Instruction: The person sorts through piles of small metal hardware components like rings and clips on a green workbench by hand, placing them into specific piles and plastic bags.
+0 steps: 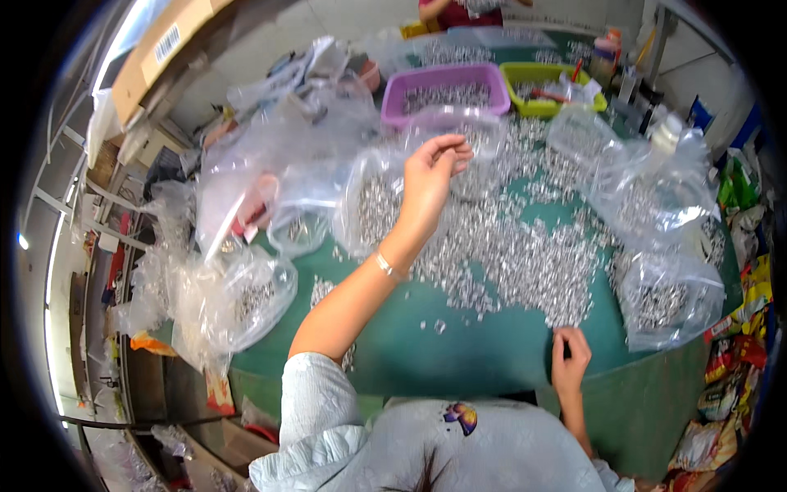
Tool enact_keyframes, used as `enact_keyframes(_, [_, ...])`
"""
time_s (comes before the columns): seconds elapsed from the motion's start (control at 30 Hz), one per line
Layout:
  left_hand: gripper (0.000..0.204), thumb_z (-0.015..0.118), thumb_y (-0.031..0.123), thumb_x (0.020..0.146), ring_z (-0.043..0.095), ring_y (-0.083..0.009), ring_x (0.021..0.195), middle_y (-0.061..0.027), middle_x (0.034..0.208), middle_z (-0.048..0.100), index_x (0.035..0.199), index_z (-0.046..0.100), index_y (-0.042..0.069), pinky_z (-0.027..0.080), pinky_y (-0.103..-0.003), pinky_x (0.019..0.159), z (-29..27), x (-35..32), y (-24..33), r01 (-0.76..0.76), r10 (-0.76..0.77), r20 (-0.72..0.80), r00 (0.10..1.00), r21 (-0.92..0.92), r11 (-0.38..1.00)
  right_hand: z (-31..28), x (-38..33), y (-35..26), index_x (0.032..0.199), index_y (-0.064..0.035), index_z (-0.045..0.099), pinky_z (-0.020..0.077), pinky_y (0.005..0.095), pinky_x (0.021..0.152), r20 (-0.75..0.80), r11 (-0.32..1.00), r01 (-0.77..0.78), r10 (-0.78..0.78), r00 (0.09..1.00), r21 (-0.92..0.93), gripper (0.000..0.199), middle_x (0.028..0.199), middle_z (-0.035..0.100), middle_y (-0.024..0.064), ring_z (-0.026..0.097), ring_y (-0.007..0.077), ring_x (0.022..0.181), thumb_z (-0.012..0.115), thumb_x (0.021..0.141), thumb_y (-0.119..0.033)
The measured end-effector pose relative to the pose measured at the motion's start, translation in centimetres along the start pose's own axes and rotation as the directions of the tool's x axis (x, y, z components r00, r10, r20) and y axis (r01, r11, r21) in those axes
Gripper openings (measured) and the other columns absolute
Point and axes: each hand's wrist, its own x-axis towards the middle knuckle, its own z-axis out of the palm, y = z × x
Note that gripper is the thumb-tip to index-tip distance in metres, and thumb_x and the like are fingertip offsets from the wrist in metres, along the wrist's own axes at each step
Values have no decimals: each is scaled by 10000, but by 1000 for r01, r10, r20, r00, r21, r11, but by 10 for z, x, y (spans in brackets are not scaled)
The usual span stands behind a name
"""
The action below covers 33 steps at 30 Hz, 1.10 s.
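My left hand (433, 174) is raised over the table, reaching forward above a clear plastic bag (351, 205) that holds small silver pieces. Its fingers are bent and drawn together; whatever they may hold is too small to make out. Close to the table's near edge, my right hand (570, 357) has its fingers curled closed, with the fingertips at the front tip of the loose pile of small shiny silver pieces (525, 254). I cannot see what is inside that grip. A rounded clear plastic container or bag (422, 123) with more pieces lies just beyond my left hand.
A purple basin (388, 102) and a yellow-green basin (510, 74) stand at the back. Filled clear bags sit left (275, 279) and right (697, 303) on the green table (393, 353). A person (463, 15) is across the table. Cardboard (168, 41) hangs upper left.
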Motion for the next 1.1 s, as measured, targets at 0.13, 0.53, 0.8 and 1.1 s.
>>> enact_keyframes(0.13, [181, 604, 20, 879, 593, -121, 834, -49, 933, 658, 1056, 641, 29, 479, -255, 726, -35, -123, -36, -144, 85, 124, 989, 620, 771, 4, 5, -10, 977, 26, 640, 455, 383, 829, 120, 985, 136, -123, 985, -108, 186, 958, 615, 163, 574, 336, 906, 650, 792, 11])
enact_keyframes(0.53, [575, 750, 128, 749, 471, -344, 1092, -173, 1194, 474, 1254, 497, 18, 384, -418, 888, -61, -240, -86, -9, 17, 1, 1000, 849, 528, 111, 56, -57, 1301, -58, 502, 289, 494, 1090, 652, 826, 522, -278, 705, -213, 535, 1410, 401, 155, 324, 365, 1345, 690, 818, -194])
enact_keyframes(0.8, [424, 692, 89, 794, 496, -321, 1031, -148, 1116, 510, 1185, 542, 22, 399, -403, 866, -82, -243, -79, -60, 5, 69, 998, 822, 567, 103, 36, -57, 1106, -48, 618, 370, 439, 985, 504, 849, 504, -370, 780, -157, 349, 1198, 553, 106, 492, 313, 1168, 698, 771, -102])
enact_keyframes(1.1, [288, 636, -1, 812, 531, -340, 990, -152, 1042, 542, 1094, 584, 12, 433, -413, 854, -86, -225, -96, -16, -29, 55, 998, 677, 736, 141, 13, -70, 964, -30, 616, 388, 379, 784, 547, 825, 556, -422, 723, -99, 214, 951, 544, 77, 504, 262, 897, 686, 770, -86])
